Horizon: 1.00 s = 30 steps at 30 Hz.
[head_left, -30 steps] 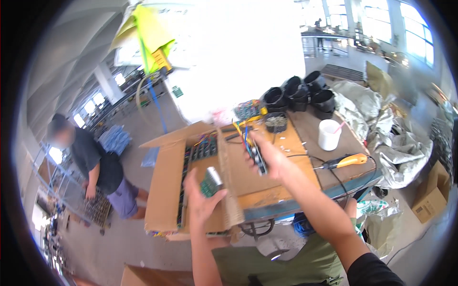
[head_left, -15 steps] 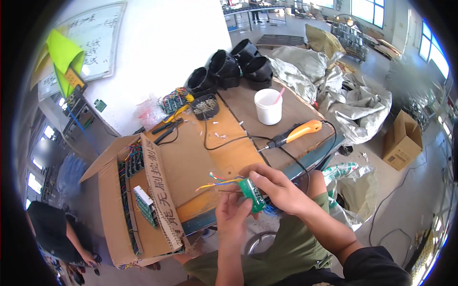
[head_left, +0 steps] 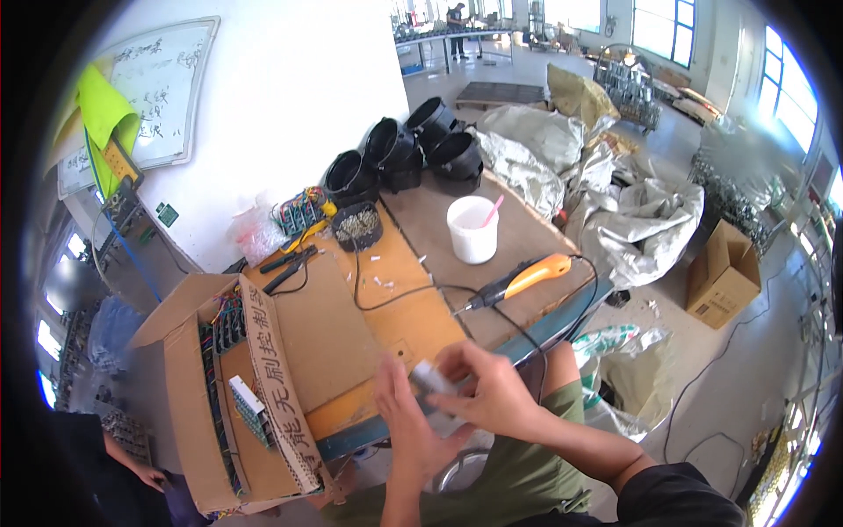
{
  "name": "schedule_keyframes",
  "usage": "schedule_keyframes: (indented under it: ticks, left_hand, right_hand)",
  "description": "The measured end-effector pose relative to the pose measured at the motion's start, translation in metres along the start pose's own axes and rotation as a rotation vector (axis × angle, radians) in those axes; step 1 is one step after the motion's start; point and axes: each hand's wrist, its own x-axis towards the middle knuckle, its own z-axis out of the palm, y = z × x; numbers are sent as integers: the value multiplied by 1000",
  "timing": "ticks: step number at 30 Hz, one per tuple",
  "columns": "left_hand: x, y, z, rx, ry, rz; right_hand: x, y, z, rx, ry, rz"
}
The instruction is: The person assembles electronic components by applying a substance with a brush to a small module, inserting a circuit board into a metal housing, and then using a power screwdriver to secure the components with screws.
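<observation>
The bare right hand has its grip closed, thumb and fingers pinching a small grey-white piece that is too blurred to identify. The piece sits between the hands, close to the counter's front edge. The bare left hand is blurred too; its grip is spread wide, the palm facing the piece, and whether it touches I cannot tell.

To the left stands an open brown cardboard carton. Inside are dark circuit boards with coloured wires, along its side and far end, and a green circuit board with a white strip lies tilted on the brown cardboard between. On the right, a white-and-green plastic sack gapes open, its inside dark.

Across the orange wooden counter, an orange-and-black handheld tool with a thin metal tip rests near a white plastic bucket holding a pink stick. Beyond, a shallow black square dish contains many small pale pieces. Behind it cluster 4 round black plastic tubs; their contents are indistinct.
</observation>
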Motion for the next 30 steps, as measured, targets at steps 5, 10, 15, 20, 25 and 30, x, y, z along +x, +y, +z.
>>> schedule_keyframes:
  ticks: [5,10,15,20,25,30]
  left_hand:
    - [-24,-27,25,-526,85,-374]
    - [-21,-11,18,-1476,89,-846]
    - [-45,-21,19,-1106,119,-705]
    - [-41,-22,0,-1557,209,-778]
    - [-23,-21,-12,-1638,152,-628]
    - [-11,-16,-10,-1605,83,-509]
  right_hand:
    - [51,5,-32,-418,148,-287]
    - [206,64,-152,-996,547,-29]
    - [250,68,-148,-986,298,-91]
    - [255,64,-158,-1185,342,49]
    - [263,76,-150,-888,260,-192]
    - [265,68,-157,-577,48,-19]
